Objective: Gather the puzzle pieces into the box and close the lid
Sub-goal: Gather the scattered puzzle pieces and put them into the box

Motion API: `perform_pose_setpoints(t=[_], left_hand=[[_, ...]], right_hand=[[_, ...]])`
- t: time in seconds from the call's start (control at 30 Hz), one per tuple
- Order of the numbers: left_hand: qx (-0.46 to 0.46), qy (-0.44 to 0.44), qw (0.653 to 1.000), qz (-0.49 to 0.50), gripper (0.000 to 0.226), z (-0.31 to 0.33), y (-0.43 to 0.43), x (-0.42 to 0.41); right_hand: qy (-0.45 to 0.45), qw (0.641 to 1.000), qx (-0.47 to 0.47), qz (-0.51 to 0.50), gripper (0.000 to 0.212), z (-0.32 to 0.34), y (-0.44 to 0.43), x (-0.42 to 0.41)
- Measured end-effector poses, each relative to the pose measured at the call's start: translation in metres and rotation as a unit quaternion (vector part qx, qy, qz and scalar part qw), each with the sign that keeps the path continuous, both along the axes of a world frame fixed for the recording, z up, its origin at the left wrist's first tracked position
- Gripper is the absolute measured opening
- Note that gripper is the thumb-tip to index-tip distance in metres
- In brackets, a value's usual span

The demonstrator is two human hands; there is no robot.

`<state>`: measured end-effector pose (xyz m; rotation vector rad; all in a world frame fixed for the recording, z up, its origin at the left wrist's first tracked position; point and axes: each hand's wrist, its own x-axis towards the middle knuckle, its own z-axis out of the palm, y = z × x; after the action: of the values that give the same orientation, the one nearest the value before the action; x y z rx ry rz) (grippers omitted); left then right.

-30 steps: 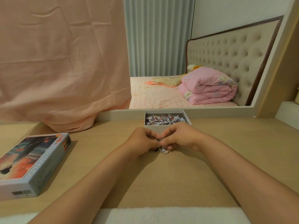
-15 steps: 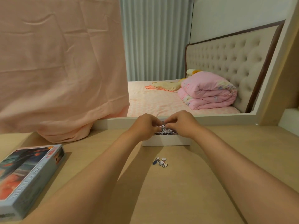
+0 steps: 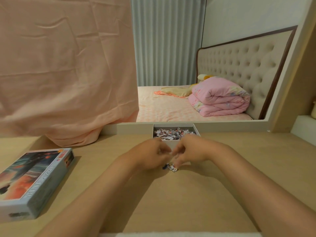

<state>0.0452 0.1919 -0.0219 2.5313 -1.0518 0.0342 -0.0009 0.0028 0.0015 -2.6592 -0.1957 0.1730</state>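
The open white box (image 3: 195,127) stands at the back of the wooden desk, against the mirror frame, with several puzzle pieces (image 3: 171,133) heaped inside. A few loose pieces (image 3: 171,167) lie on the desk in front of it. My left hand (image 3: 150,155) and my right hand (image 3: 189,151) hover close together just above these loose pieces, fingers curled down towards them. The fingertips are blurred, so I cannot tell whether they pinch any piece. The picture-printed lid (image 3: 34,182) lies face up at the desk's left.
A peach cloth (image 3: 65,74) hangs over the left part of the mirror and bunches on the desk behind the lid. The mirror frame (image 3: 222,126) runs along the desk's back edge. A white ledge (image 3: 304,127) rises at the right.
Both hands have come back from over the box to the loose pieces on the desk in front of it. The view has tilted slightly.
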Motion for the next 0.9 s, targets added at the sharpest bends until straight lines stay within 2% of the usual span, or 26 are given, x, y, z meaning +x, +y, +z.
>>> perform_pose_setpoints(t=[0.07,0.1,0.17,0.4,0.57,0.73,0.9], left_hand=[[0.070,-0.002,0.997,-0.017,0.032,-0.008,0.003,-0.005],[0.075,-0.006,0.997,-0.025,0.032,-0.011,0.004,-0.007],[0.048,-0.006,0.998,-0.043,0.031,-0.012,0.006,-0.012],[-0.001,0.000,1.000,-0.031,0.019,-0.009,0.003,-0.015],[-0.013,0.011,0.999,-0.038,0.017,-0.011,0.005,-0.012],[-0.009,0.010,0.999,-0.040,0.012,-0.014,0.004,-0.014],[-0.035,0.039,0.998,-0.029,0.009,-0.016,0.003,-0.014]], right_hand=[[0.008,0.999,-0.053,0.001,0.041,-0.009,0.004,-0.004],[-0.001,0.999,-0.054,0.002,0.033,-0.013,0.007,-0.005],[-0.018,0.999,-0.041,0.006,0.021,-0.018,0.011,-0.007],[-0.022,0.999,-0.021,-0.020,0.010,-0.016,0.015,-0.009],[-0.016,1.000,-0.016,-0.018,0.012,-0.015,0.018,-0.009],[0.016,0.999,0.038,-0.027,0.018,-0.016,0.016,-0.009],[0.042,0.992,0.110,-0.038,0.014,-0.015,0.011,-0.011]])
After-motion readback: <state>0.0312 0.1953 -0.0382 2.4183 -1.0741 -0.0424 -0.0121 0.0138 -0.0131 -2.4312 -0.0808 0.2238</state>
